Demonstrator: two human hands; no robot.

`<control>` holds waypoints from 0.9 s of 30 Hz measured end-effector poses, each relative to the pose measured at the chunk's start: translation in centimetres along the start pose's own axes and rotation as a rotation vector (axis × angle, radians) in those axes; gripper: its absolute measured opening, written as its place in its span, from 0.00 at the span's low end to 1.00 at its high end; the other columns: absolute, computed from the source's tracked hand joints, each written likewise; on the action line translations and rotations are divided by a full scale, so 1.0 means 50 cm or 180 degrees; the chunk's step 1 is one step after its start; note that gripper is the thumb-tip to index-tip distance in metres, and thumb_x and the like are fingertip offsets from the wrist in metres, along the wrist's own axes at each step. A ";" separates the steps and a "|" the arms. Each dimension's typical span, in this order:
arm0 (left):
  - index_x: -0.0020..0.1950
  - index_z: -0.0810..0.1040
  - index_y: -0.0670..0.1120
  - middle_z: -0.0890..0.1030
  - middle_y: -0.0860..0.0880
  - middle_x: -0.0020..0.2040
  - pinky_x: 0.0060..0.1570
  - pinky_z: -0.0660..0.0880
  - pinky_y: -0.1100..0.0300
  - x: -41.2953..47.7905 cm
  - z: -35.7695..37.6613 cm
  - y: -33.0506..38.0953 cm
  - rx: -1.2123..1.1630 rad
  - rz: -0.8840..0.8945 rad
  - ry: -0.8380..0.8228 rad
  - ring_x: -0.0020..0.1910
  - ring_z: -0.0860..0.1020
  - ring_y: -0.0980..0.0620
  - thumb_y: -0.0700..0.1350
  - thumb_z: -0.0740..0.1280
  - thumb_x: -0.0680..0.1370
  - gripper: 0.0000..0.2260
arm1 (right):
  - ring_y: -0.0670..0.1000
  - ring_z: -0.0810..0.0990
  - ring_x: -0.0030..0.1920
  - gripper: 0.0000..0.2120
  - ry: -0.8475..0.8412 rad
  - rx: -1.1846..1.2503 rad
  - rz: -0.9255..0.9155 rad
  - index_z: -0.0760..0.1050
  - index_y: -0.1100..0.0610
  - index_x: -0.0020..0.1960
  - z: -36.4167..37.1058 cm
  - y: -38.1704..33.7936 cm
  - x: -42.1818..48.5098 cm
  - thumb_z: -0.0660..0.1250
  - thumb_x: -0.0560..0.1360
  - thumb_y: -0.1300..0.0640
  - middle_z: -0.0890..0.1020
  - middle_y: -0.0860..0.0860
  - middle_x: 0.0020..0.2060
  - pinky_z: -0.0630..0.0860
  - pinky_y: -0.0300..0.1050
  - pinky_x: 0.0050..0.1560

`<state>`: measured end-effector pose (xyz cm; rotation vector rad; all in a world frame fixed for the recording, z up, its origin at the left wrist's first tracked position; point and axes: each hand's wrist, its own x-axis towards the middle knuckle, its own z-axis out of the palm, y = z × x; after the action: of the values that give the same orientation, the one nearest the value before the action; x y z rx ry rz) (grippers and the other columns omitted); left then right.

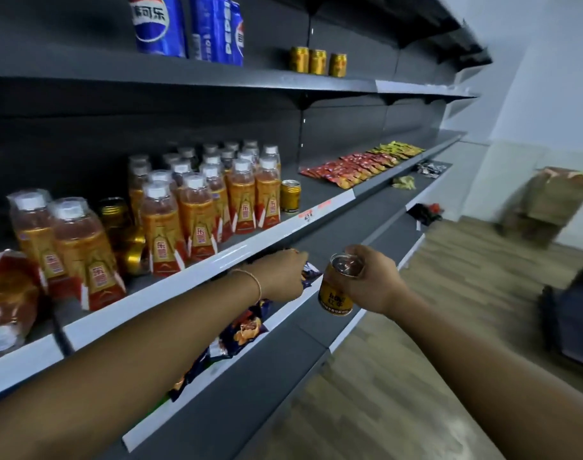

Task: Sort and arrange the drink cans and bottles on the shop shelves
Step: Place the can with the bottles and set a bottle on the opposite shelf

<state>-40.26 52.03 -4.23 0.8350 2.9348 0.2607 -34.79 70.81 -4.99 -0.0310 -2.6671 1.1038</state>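
My right hand (371, 280) grips a small gold drink can (334, 295) from the side, held in the air in front of the lower shelf. My left hand (283, 273) reaches under the middle shelf (217, 260), its fingertips at a dark blue snack packet (310, 275); the fingers are partly hidden. On the middle shelf stand several orange-labelled bottles (197, 214) with white caps, and one gold can (290, 195) sits right of them. Three gold cans (317, 61) stand on the top shelf.
Blue cola packs (187, 26) stand on the top shelf at the left. Red and yellow sachets (359, 167) lie along the middle shelf to the right. Snack bags (243, 330) lie on the lower shelf. A cardboard box (549, 200) stands on the wooden floor.
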 end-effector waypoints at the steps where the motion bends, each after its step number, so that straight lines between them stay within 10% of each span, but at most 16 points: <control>1: 0.65 0.69 0.44 0.74 0.41 0.64 0.53 0.75 0.49 0.029 0.007 -0.006 -0.0008 0.0000 -0.0003 0.57 0.75 0.42 0.42 0.62 0.77 0.16 | 0.36 0.76 0.38 0.14 -0.0002 -0.0039 0.0009 0.72 0.44 0.40 0.002 0.012 0.021 0.77 0.66 0.42 0.79 0.39 0.37 0.68 0.29 0.31; 11: 0.69 0.66 0.44 0.73 0.42 0.64 0.39 0.71 0.56 0.291 -0.032 -0.110 0.0010 -0.0122 0.0046 0.50 0.75 0.45 0.43 0.64 0.78 0.20 | 0.40 0.79 0.40 0.13 -0.0119 -0.0121 -0.0093 0.76 0.46 0.46 0.031 0.050 0.315 0.75 0.68 0.42 0.81 0.42 0.39 0.69 0.34 0.33; 22: 0.62 0.70 0.44 0.74 0.43 0.59 0.54 0.75 0.48 0.426 -0.059 -0.185 -0.0445 -0.0185 0.0495 0.55 0.74 0.45 0.41 0.65 0.77 0.14 | 0.42 0.75 0.38 0.13 -0.0139 -0.0193 -0.0317 0.73 0.47 0.46 0.072 0.067 0.574 0.76 0.70 0.44 0.76 0.39 0.37 0.71 0.38 0.35; 27: 0.61 0.68 0.43 0.71 0.42 0.61 0.46 0.69 0.54 0.486 -0.047 -0.175 -0.0415 -0.0410 0.0560 0.51 0.73 0.46 0.44 0.62 0.78 0.13 | 0.52 0.79 0.43 0.15 -0.0130 -0.0200 -0.0542 0.78 0.54 0.50 0.082 0.101 0.677 0.76 0.70 0.47 0.78 0.45 0.38 0.77 0.46 0.43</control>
<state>-65.67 57.22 -4.24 0.6329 3.0749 0.5351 -68.93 75.48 -3.67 0.2053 -2.6811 0.9774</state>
